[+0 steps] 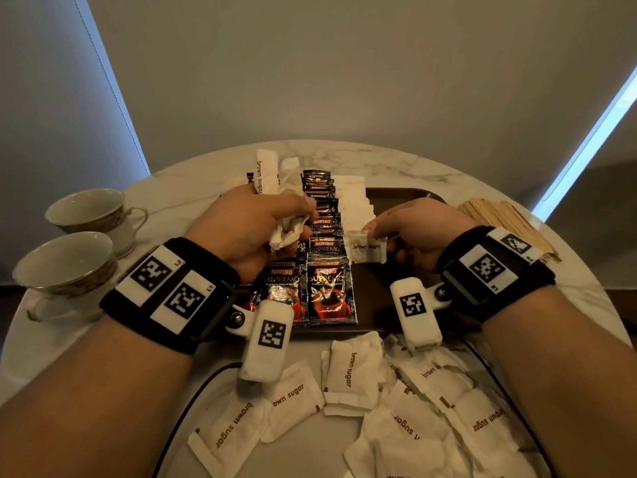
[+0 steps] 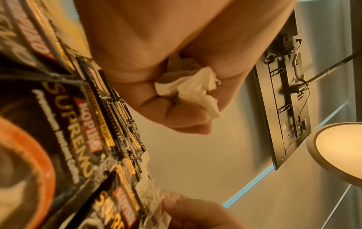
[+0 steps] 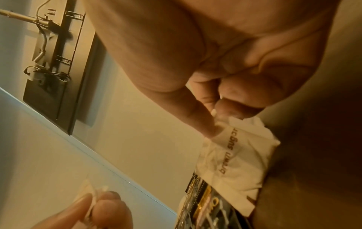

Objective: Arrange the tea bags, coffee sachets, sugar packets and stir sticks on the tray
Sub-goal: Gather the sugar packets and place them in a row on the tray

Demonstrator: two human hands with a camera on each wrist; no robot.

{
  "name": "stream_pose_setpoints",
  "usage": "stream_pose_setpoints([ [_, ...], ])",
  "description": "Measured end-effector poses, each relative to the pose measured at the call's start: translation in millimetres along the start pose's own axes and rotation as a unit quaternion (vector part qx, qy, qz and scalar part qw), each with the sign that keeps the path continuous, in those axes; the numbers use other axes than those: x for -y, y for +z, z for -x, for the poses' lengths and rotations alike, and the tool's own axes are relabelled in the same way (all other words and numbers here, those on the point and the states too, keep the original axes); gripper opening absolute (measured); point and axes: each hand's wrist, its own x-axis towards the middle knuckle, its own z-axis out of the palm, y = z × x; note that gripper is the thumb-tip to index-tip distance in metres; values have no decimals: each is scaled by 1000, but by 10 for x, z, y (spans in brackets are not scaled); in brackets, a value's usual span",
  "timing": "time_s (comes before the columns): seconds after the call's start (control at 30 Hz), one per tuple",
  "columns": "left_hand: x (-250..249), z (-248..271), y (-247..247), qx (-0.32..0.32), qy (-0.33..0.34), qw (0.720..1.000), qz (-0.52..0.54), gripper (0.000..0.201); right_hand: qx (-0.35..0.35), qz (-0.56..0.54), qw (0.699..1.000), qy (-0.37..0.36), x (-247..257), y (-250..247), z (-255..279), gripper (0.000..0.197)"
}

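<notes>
Sugar packets (image 1: pixel 272 182) fill our left hand (image 1: pixel 246 224), clenched round a bunch above the coffee sachets (image 1: pixel 329 267) lined along the tray (image 1: pixel 396 194). Our right hand (image 1: pixel 418 232) pinches one packet (image 1: pixel 367 251) just right of those sachets. More packets (image 1: pixel 351 374) litter the near bench (image 1: pixel 396 160); stir sticks (image 1: pixel 506 220) lie far right.

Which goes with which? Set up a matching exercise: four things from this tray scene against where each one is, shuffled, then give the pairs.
Things:
1. coffee sachets
2. stir sticks
3. teacups
4. bunch of sugar packets

Places:
A. gripped in the left hand
B. piled on the table right of the tray
C. laid in overlapping rows on the tray
D. standing at the table's left edge

Pairs: 1-C, 2-B, 3-D, 4-A
</notes>
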Motion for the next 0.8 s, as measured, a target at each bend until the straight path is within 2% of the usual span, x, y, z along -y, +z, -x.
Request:
stream_pose_setpoints([
  [0.17,-11,-1,-12,1,-4,1000,3,6,-6,-3,1000,-7,-7,-5,12,15],
  [0.33,-24,-5,-17,9,-9,1000,7,5,-25,-54,994,-88,7,0,-1,15],
  [0.4,-26,-9,-15,8,-15,1000,8,4,9,-90,991,-101,42,35,34,14],
  [0.47,-28,-5,-8,12,-24,1000,11,4,68,-124,987,-79,51,81,73,15],
  [0.53,-24,-3,0,20,-31,999,11,8,94,-128,986,-49,35,108,87,19],
  [0.7,-18,-9,-1,22,-40,999,7,17,30,-85,995,-48,18,-35,24,14],
  [0.8,-9,-19,-3,21,-42,999,13,19,15,-95,995,-10,0,-94,-24,14],
])
